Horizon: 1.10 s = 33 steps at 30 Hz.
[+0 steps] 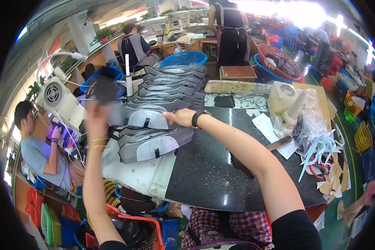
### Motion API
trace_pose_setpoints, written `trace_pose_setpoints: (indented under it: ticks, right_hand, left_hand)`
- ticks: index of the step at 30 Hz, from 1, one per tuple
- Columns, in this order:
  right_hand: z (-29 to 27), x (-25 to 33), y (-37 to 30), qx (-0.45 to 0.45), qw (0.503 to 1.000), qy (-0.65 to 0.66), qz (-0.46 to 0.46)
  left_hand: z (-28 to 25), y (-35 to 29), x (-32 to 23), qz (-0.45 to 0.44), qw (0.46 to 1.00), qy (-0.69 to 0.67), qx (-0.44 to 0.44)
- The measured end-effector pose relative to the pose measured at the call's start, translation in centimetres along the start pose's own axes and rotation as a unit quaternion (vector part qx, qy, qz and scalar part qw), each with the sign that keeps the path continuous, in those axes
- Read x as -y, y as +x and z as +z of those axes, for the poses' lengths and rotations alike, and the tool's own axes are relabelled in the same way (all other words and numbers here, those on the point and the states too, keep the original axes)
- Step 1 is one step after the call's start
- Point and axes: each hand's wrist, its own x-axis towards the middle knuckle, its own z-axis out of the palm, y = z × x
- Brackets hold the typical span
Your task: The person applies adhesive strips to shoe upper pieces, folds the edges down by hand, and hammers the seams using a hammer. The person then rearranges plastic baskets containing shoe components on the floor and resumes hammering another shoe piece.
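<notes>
Overlapping dark grey padded panels (pixel 171 89) with pale grey curved patches lie in a row running away across the table. My right hand (pixel 182 118), with a black band at the wrist, is closed at the right side of one grey panel (pixel 148 119); its thumb points left and its other fingers are mostly hidden. Left of the row, my left hand (pixel 98 116) is raised and smeared by motion. It appears closed on a dark flat piece (pixel 105 89), too blurred for its kind to show. Nearest me lies another panel (pixel 150 147) with small black tabs.
A black slab (pixel 212 166) covers the table's right half. On its right are a wooden-handled tool (pixel 279 143), pale blue strips (pixel 318 150), scissors (pixel 318 170) and a plastic-wrapped cone (pixel 293 110). A white machine (pixel 61 100) and a seated person (pixel 46 146) are at left; baskets stand around.
</notes>
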Motion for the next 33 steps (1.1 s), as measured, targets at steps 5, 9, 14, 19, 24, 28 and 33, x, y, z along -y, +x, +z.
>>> trace_pose_setpoints:
  ticks: [5,9,14,19,24,28,33]
  right_hand:
    - [-0.8,2.0,-2.2,-0.04,0.927,0.366,-0.067]
    - [-0.5,3.5,-10.5,0.194,0.849,0.402,-0.282]
    - [-1.3,6.1,-25.7,0.196,0.966,0.164,0.03]
    - [-1.2,1.4,-31.9,0.113,0.987,-0.097,0.068]
    - [1.1,-8.5,-27.3,-0.206,0.866,-0.417,-0.183]
    - [0.0,-8.7,-23.8,-0.117,0.942,-0.301,-0.09]
    - [-5.9,-0.4,-28.6,-0.164,0.962,-0.152,-0.158]
  left_hand:
    - [-11.4,-2.5,-10.6,0.151,0.964,-0.087,0.198]
    - [-3.7,-7.5,-15.2,0.202,0.746,0.086,0.629]
    - [3.1,-15.5,-13.3,0.115,0.625,-0.071,0.769]
    - [13.3,-23.4,-11.8,0.242,0.511,-0.13,0.815]
    - [13.2,-22.8,-13.9,0.2,0.486,-0.116,0.843]
    - [14.0,-24.1,-13.5,0.12,0.551,-0.146,0.813]
    - [16.7,-25.5,-16.8,0.23,0.582,-0.195,0.755]
